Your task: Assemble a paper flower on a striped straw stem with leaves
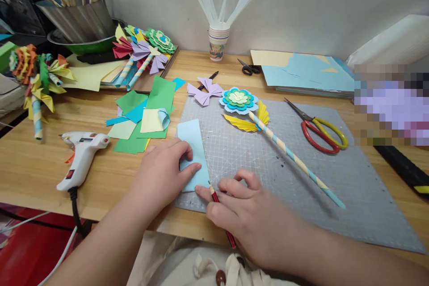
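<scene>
While the left hand [164, 167] presses flat on the light blue paper strip [193, 152] to steady it on the cutting mat [301, 174], the right hand [241, 208] pinches a pencil [219, 212] (tip at the strip's corner), poised for marking.

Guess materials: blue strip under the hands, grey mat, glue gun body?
Blue strip: thin matte paper, by its flat lie and crisp edges. Grey mat: looks like a vinyl or rubber cutting mat, dull with a printed grid. Glue gun: white moulded plastic, slight sheen. Left hand presses the strip; right hand holds a pencil.
</scene>
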The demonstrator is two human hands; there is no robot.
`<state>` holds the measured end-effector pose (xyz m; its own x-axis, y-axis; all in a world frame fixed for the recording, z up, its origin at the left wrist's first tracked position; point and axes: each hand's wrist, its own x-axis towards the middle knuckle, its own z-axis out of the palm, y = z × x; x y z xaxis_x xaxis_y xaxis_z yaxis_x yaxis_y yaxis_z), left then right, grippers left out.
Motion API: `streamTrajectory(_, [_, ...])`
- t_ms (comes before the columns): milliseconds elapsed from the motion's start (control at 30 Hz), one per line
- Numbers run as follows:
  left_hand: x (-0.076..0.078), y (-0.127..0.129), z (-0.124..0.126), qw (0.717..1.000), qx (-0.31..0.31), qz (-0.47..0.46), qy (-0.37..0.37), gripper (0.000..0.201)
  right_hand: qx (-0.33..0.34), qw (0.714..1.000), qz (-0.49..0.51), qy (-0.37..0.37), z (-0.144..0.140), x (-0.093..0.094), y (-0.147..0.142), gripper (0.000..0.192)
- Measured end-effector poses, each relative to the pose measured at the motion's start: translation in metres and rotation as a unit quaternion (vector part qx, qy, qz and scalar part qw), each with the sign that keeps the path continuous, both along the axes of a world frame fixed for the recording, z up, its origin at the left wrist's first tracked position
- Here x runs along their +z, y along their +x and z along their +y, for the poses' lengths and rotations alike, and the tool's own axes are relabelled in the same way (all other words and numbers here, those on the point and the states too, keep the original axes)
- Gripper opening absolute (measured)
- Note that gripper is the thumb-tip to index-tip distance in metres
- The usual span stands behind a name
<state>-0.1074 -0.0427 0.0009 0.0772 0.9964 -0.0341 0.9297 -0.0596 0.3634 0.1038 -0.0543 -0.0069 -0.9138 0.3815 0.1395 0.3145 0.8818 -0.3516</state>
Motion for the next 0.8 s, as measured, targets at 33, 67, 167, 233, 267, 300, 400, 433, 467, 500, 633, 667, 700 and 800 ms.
streamTrajectory(33, [0.001,0.000,0.001,1.000,-0.002,0.004,-0.003,0.016,0.012,1.000,-0.010,0.001,0.000,0.000,-0.003,0.020])
streamTrajectory(67, [0.002,0.000,0.002,1.000,-0.003,0.007,-0.004,0.017,0.024,1.000,-0.018,0.004,0.000,0.000,-0.006,0.018])
streamTrajectory(167, [0.002,0.000,0.003,1.000,-0.003,0.010,-0.001,0.018,0.049,0.998,-0.028,0.018,0.000,0.000,-0.018,0.012])
streamTrajectory(233, [0.001,0.000,0.002,1.000,-0.004,0.009,0.001,0.018,0.056,0.998,-0.028,0.025,-0.002,0.001,-0.023,0.010])
streamTrajectory(267, [0.001,0.000,0.002,1.000,-0.004,0.008,0.002,0.018,0.053,0.998,-0.027,0.023,-0.003,0.001,-0.024,0.011])
streamTrajectory(300, [0.000,0.000,0.002,1.000,-0.004,0.006,0.003,0.017,0.043,0.999,-0.025,0.016,-0.004,0.001,-0.023,0.014])
streamTrajectory(400, [-0.001,-0.001,0.001,1.000,-0.004,-0.002,0.006,0.016,-0.019,1.000,-0.008,-0.008,-0.008,0.000,-0.014,0.033])
streamTrajectory(433, [-0.001,-0.002,0.000,1.000,-0.004,-0.005,0.006,0.015,-0.043,0.999,-0.003,-0.011,-0.009,0.000,-0.009,0.040])
streamTrajectory(467, [-0.001,-0.002,0.000,1.000,-0.004,-0.008,0.006,0.015,-0.067,0.998,0.001,-0.013,-0.010,0.000,-0.004,0.045])
streamTrajectory(500, [-0.002,-0.002,0.000,1.000,-0.004,-0.012,0.005,0.015,-0.088,0.996,0.000,-0.015,-0.011,0.000,0.001,0.049])
streamTrajectory(633, [-0.001,-0.002,-0.003,1.000,0.000,-0.027,-0.005,0.014,-0.111,0.994,-0.005,-0.019,-0.010,0.003,0.011,0.057])
streamTrajectory(667, [-0.001,-0.002,-0.004,0.999,0.003,-0.031,-0.008,0.014,-0.108,0.994,-0.010,-0.025,-0.009,0.005,0.011,0.057])
streamTrajectory(700, [-0.001,-0.002,-0.005,0.999,0.005,-0.035,-0.012,0.015,-0.104,0.994,-0.018,-0.035,-0.007,0.008,0.011,0.057])
streamTrajectory(800, [0.000,-0.002,-0.007,0.998,0.015,-0.044,-0.029,0.027,-0.107,0.990,-0.047,-0.082,0.000,0.016,0.007,0.043])
